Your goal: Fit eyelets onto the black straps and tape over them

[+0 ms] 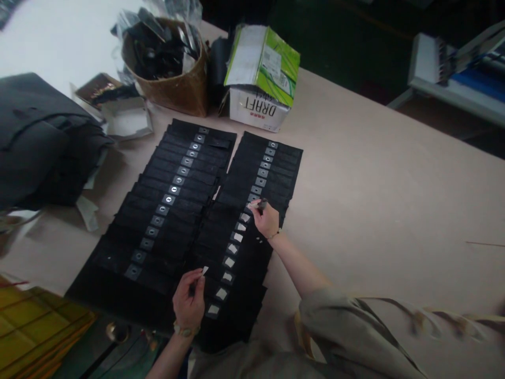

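One white scrap [205,270] is pinched in the left grip [188,301]; it should be light and flimsy, best held by an edge. The right grip [265,218] is over black panels [236,176], beside patches [230,262]; whether it's clamped, I cannot tell.

1. Dim overall, colours muted; the surface [374,189] washes out to near-white at 10 o'clock.
2. The floor [339,52] at 1 o'clock sinks almost to black.
3. Black panels [189,210] swallow detail; silvery patches [169,199] toward 9 o'clock glint.
4. Slight haze softens edges; the tan cord [418,319] at 4 o'clock is blurred.
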`<state>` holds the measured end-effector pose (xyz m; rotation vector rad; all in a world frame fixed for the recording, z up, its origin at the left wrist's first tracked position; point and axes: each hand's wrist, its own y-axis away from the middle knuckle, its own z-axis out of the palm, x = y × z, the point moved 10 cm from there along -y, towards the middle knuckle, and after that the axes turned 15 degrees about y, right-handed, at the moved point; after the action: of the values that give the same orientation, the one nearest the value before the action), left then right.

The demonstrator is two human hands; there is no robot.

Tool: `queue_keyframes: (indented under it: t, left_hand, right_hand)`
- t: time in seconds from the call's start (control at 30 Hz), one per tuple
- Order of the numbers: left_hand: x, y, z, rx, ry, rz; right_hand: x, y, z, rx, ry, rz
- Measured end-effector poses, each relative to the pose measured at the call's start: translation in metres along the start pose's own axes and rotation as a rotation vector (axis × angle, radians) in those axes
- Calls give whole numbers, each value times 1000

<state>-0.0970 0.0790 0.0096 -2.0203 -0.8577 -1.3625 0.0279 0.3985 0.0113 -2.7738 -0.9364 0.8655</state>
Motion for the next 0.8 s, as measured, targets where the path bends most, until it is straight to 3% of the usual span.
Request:
queue_keyframes:
  t: [0.27, 0.53, 0.67, 0.73, 0.8]
  left_hand:
    - [5, -4, 2, 10, -3, -5]
    - [11, -7, 10, -5, 27, 12]
    - [18, -8, 13, -17, 21, -5]
    - [20, -13, 20, -43, 13, -42]
    - [19, -26, 38, -102, 11, -115]
  right_hand:
    - [7, 6, 14, 31, 16, -12]
    - [5, 14, 1, 74, 7, 12]
    - [-4, 19, 8, -21, 4, 17]
    - [0, 21, -2, -28, -41, 80]
    - [18, 27, -27, 27, -101, 187]
